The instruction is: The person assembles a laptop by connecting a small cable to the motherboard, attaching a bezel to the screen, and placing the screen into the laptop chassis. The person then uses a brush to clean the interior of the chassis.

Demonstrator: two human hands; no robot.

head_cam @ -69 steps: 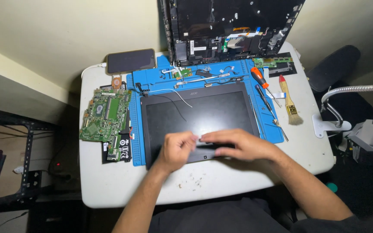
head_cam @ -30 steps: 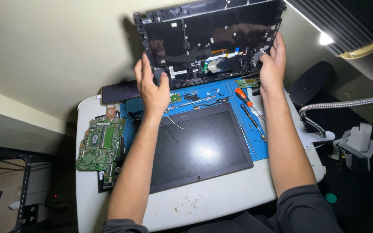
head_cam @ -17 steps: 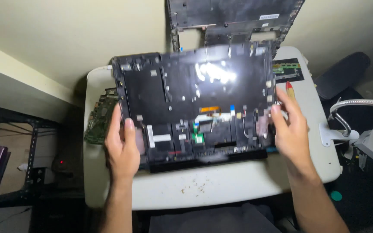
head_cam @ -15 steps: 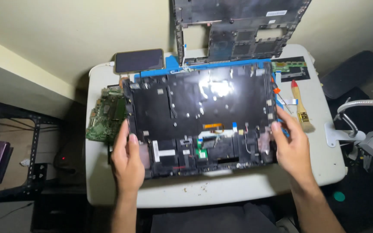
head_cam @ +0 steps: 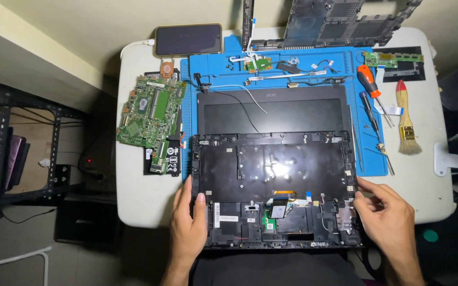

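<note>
A black laptop keyboard shell [head_cam: 271, 175] lies inside-up at the table's near edge, overlapping the lower part of a dark screen panel [head_cam: 271, 108] on the blue mat [head_cam: 372, 153]. My left hand [head_cam: 189, 228] grips the shell's near left edge, thumb on top. My right hand [head_cam: 390, 220] holds its near right corner, fingers curled at the rim. Ribbon cables and a small green board show inside the shell.
A green motherboard [head_cam: 149, 114] and a phone [head_cam: 188, 39] lie left on the white table [head_cam: 144, 196]. Screwdrivers [head_cam: 372, 90], a brush [head_cam: 406, 124] and a small board [head_cam: 393, 57] are at the right. Another black laptop cover [head_cam: 345, 21] leans at the back. A shelf stands at far left.
Both hands lifted the keyboard shell from the back of the table, brought it forward and lowered it onto the near part of the screen panel; it now rests there.
</note>
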